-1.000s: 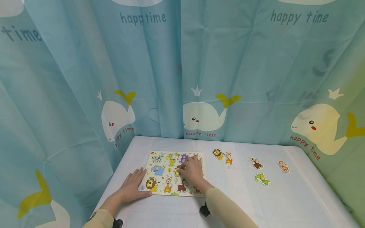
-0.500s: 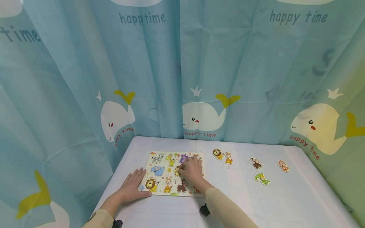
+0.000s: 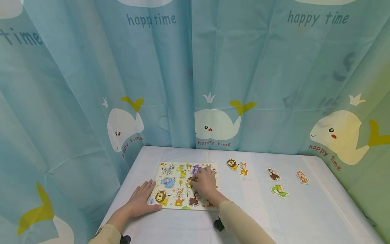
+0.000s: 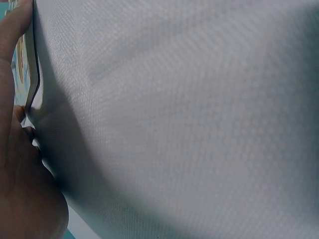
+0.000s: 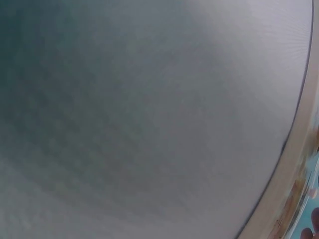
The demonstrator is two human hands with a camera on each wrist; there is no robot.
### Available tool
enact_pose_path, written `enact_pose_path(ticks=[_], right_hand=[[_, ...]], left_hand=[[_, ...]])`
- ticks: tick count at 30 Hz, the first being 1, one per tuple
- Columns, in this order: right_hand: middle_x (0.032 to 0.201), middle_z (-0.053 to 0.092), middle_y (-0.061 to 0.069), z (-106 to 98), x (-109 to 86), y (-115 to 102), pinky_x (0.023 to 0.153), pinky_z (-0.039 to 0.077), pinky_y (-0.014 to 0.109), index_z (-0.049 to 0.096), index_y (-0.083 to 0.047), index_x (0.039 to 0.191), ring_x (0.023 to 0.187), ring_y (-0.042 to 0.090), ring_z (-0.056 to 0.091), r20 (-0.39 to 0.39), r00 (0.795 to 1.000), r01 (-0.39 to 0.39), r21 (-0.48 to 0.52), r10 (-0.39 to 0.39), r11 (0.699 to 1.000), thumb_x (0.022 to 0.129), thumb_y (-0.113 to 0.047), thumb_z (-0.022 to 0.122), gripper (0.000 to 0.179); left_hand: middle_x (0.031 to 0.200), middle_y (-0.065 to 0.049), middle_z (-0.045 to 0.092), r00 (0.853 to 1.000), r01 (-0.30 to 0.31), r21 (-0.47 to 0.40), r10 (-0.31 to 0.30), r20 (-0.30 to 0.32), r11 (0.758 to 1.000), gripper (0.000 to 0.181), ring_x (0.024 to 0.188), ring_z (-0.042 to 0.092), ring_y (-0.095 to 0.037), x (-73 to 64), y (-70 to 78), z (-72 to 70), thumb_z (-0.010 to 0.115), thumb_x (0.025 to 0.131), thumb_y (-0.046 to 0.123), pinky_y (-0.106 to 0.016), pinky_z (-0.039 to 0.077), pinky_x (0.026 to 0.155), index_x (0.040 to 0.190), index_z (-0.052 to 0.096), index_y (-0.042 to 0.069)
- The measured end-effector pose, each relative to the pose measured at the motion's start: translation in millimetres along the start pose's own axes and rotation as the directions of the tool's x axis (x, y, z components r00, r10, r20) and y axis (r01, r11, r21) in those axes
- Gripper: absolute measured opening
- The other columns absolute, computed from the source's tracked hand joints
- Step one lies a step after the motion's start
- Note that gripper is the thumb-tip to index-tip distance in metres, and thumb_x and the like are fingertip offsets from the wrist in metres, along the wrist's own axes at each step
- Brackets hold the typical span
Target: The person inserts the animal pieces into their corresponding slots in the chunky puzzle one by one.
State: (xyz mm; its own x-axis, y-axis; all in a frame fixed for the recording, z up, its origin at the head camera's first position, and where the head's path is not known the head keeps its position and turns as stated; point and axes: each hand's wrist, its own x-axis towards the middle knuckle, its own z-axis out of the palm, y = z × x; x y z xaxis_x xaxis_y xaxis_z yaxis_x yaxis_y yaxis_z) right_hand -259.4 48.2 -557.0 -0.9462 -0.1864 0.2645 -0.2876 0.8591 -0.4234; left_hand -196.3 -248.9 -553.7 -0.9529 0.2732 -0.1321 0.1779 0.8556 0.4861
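Puzzle board [image 3: 196,208]: cream, with animal figures; lay flat on the left part of the bench [image 3: 304,217], as I viewed it by head feed.
Left hand [image 3: 141,200]: fingers straight and spread along the board's left edge, thumb at the near corner; gripped nothing and, in my judgement, steadied the board.
Right hand [image 3: 204,183]: over the board, thumb and fingers drawn together without visible gap, pinching at the yellow spotted animal piece [image 3: 188,185].
Yellow spotted animal piece: in the middle row, right of the blue elephant [image 3: 168,182], partly hidden by the hand; I could not tell whether it sat flush.
Middle-row step: I judged this to be the fitting of that single piece to its outline.
Next move at the outline: in my judgement it called for a slight turn if edges disagreed, a press down, then release, with the board's edge held meanwhile.
Loose pieces: lion [image 3: 232,165] and kangaroo [image 3: 243,168] just beside each other; ape [image 3: 274,174], monkey [image 3: 302,177] and green crocodile [image 3: 279,191] farther right. None was in hand, so I rated the fitting incomplete.
Wrist feeds: the left showed the thumb beside the board's edge; the right, mostly blur, did not confirm the pinch.
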Motion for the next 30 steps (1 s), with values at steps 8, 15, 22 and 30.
enact_pose_path(ticks=[8, 15, 22, 30], right_hand=[[0.089, 0.059, -0.009, 1.1, -0.2, 0.8, 0.087, 0.041, 0.041, 0.076, -0.027, 0.072, 0.101, 0.020, 0.048, 0.000, 1.000, -0.001, -0.007, 0.001, 1.000, 0.083, -0.037, 0.085, 0.017], [0.089, 0.058, -0.009, 1.6, -1.5, 3.7, 0.086, 0.041, 0.040, 0.078, -0.028, 0.078, 0.098, 0.019, 0.047, 0.018, 1.000, 0.017, -0.019, -0.017, 1.000, 0.084, -0.040, 0.083, 0.014], [0.098, 0.064, -0.006, -11.2, -4.0, 18.2, 0.084, 0.042, 0.041, 0.082, -0.027, 0.094, 0.099, 0.020, 0.048, 0.022, 0.999, 0.037, 0.041, -0.038, 0.998, 0.089, -0.040, 0.079, 0.015], [0.103, 0.069, -0.002, -45.8, -1.8, 47.8, 0.092, 0.044, 0.049, 0.082, -0.022, 0.100, 0.108, 0.025, 0.052, -0.056, 0.998, -0.015, 0.082, 0.020, 0.997, 0.090, -0.031, 0.080, 0.014]], left_hand=[[0.165, -0.025, 0.023, 1.000, -0.005, -0.018, 0.005, -0.007, 1.000, 0.118, 0.153, 0.013, -0.046, 0.3, -1.0, 1.0, 0.076, 0.076, 0.069, -0.064, 0.007, 0.123, 0.159, 0.030, 0.000], [0.166, -0.024, 0.022, 1.000, 0.011, -0.007, -0.011, 0.006, 1.000, 0.118, 0.153, 0.013, -0.045, 0.5, -0.3, 0.0, 0.076, 0.076, 0.069, -0.064, 0.007, 0.123, 0.159, 0.030, 0.000], [0.167, -0.021, 0.021, 0.999, 0.024, 0.004, -0.024, 0.022, 1.000, 0.118, 0.154, 0.012, -0.042, 0.3, 1.0, -0.4, 0.074, 0.077, 0.071, -0.061, 0.006, 0.124, 0.161, 0.028, 0.002], [0.167, -0.021, 0.020, 0.999, 0.026, 0.010, -0.027, 0.027, 1.000, 0.119, 0.154, 0.011, -0.042, 0.4, 1.3, -0.9, 0.075, 0.077, 0.071, -0.062, 0.006, 0.124, 0.161, 0.027, 0.002]])
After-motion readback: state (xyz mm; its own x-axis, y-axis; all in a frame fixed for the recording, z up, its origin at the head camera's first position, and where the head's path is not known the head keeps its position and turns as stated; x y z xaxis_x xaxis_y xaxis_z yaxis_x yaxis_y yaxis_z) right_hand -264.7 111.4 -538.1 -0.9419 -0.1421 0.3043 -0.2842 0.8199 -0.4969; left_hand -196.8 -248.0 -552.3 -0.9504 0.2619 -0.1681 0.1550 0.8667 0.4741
